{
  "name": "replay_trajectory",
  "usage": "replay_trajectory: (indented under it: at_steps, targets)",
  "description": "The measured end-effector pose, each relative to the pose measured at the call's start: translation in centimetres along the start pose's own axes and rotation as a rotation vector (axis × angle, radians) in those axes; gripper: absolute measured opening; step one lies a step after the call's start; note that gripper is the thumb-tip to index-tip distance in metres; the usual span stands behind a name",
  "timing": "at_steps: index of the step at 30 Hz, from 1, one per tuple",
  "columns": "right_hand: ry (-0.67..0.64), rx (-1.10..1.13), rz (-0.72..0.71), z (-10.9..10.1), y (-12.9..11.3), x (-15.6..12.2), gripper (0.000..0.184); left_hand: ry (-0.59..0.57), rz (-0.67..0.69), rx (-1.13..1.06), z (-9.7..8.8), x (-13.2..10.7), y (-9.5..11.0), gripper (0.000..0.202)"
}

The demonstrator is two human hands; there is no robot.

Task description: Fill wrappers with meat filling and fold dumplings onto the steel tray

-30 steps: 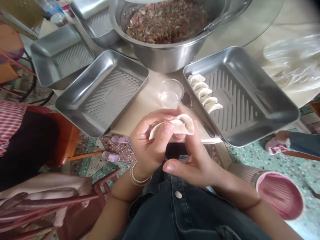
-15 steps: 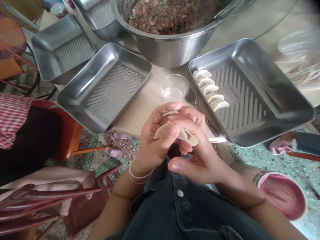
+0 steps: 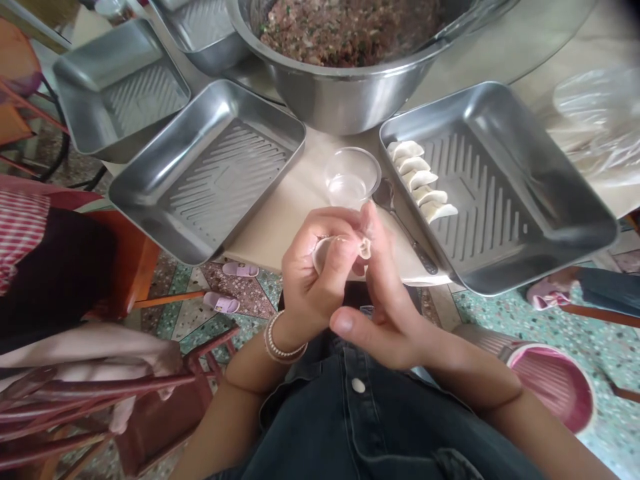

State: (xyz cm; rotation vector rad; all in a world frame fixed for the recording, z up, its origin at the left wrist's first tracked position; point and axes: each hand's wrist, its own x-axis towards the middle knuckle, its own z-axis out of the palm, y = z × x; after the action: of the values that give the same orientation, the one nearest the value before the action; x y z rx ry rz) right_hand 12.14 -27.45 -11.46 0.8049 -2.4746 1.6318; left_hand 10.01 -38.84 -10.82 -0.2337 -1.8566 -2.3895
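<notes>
Dumpling (image 3: 345, 250) pinched between left hand (image 3: 313, 280) and right hand (image 3: 395, 313); both grasping it.

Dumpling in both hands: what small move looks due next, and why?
Probably one more pinch along the seam: the left hand cups the dumpling and the right hand presses its edge, while five finished dumplings line the tray.
</notes>
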Motion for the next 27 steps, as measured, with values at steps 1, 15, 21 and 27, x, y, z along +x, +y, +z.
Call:
replay_trajectory:
  at_steps: [1,15,21,27]
  targets:
    - [0.026,-0.002,-0.022,-0.2,0.0,0.2,0.078,0.004,-0.004,-0.001,-0.1,-0.1,0.0,0.013]
    - [0.552,-0.534,-0.210,-1.5,0.3,0.7,0.023,-0.111,-0.480,-0.625,0.8,-1.6,1.4,0.035]
    - [0.522,-0.505,-0.127,-1.9,1.1,0.2,0.020,-0.213,-0.639,-0.670,1.5,0.0,0.2,0.041]
    - [0.514,-0.461,-0.186,-2.9,2.0,-0.6,0.039,-0.234,-0.644,-0.766,1.4,0.0,0.3,0.036]
